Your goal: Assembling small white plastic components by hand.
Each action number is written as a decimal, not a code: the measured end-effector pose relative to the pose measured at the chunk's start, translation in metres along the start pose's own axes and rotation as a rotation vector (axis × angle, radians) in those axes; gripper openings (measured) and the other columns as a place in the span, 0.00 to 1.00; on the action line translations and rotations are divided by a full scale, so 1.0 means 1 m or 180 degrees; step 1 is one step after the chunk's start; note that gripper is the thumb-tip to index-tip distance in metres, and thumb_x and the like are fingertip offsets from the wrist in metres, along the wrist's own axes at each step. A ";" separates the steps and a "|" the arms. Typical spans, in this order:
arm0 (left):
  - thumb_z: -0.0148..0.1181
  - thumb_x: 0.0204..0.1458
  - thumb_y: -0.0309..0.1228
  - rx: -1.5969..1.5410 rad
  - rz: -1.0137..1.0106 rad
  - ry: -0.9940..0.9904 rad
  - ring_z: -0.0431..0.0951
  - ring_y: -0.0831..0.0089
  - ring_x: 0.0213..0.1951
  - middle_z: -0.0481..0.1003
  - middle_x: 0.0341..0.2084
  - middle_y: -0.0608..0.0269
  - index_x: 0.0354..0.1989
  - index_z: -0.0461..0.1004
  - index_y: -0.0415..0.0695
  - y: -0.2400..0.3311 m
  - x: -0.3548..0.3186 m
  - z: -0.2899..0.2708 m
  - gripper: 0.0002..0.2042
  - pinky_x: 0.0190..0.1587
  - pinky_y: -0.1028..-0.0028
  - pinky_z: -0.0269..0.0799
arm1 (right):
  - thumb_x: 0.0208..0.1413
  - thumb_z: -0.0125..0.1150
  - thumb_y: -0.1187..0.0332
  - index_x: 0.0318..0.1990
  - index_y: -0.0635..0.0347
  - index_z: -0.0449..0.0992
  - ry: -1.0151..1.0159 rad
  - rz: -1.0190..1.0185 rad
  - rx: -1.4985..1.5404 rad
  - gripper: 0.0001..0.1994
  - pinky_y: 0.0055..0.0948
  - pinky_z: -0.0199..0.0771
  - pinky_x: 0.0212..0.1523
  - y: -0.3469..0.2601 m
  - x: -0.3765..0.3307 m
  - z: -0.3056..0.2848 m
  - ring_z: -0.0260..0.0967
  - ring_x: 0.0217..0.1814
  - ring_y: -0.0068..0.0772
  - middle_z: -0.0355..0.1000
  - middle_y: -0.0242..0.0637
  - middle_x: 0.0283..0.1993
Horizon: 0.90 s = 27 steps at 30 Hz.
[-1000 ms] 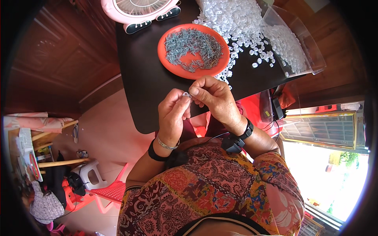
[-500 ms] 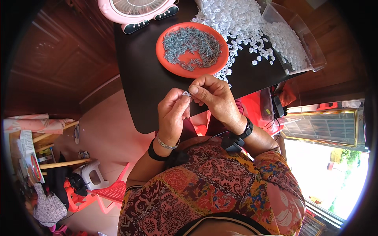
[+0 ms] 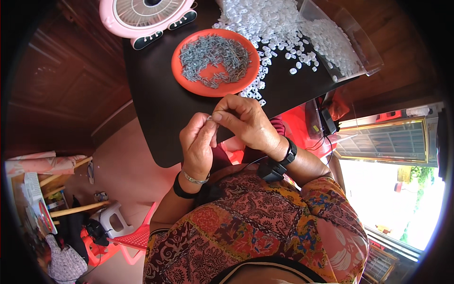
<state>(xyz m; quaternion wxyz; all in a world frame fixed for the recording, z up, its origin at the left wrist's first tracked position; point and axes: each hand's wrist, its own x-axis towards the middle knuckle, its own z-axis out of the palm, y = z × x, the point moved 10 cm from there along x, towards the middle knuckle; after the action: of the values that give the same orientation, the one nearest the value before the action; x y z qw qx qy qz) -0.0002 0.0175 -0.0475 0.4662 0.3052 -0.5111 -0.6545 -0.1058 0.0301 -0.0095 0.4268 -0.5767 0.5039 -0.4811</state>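
Over the near edge of the table, my two hands meet fingertip to fingertip. My left hand (image 3: 197, 144) is closed, pinching a small white plastic piece (image 3: 210, 118) between thumb and forefinger. Thumb and forefinger of my right hand (image 3: 247, 124) press together right against that piece; whatever they hold is hidden. Just beyond the hands lies an orange plate (image 3: 177, 66) with many small grey metal screws (image 3: 224, 53) spread over it. Loose white plastic pieces (image 3: 265, 21) of the same kind are heaped on the table behind and right of the plate.
A clear plastic bin (image 3: 366, 66) on its side spills white pieces at the table's right. The pink fan (image 3: 142, 33) stands at the far left of the black table (image 3: 153, 109). A red chair (image 3: 137, 239) and a grey stool (image 3: 113, 220) are on the floor at left.
The view has shifted, so the table things sit a little further left. My right fingertips have come in against the white piece, which is now more covered by the fingers.
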 end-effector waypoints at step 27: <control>0.49 0.57 0.29 0.0421 -0.0390 -0.0519 0.59 0.87 0.18 0.64 0.16 0.71 0.25 0.67 0.38 0.021 0.016 0.052 0.09 0.21 0.84 0.53 | 0.58 0.57 0.70 0.36 0.66 0.74 0.0115 -0.0119 0.0955 0.07 0.18 0.69 0.36 -0.007 -0.024 -0.050 0.66 0.33 0.16 0.72 0.29 0.32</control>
<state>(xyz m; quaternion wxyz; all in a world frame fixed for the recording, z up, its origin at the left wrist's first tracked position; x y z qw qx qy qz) -0.0459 0.0218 -0.0106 0.3611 0.3117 -0.5698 -0.6692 -0.1549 0.0545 0.0035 0.4899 -0.5070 0.4231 -0.5691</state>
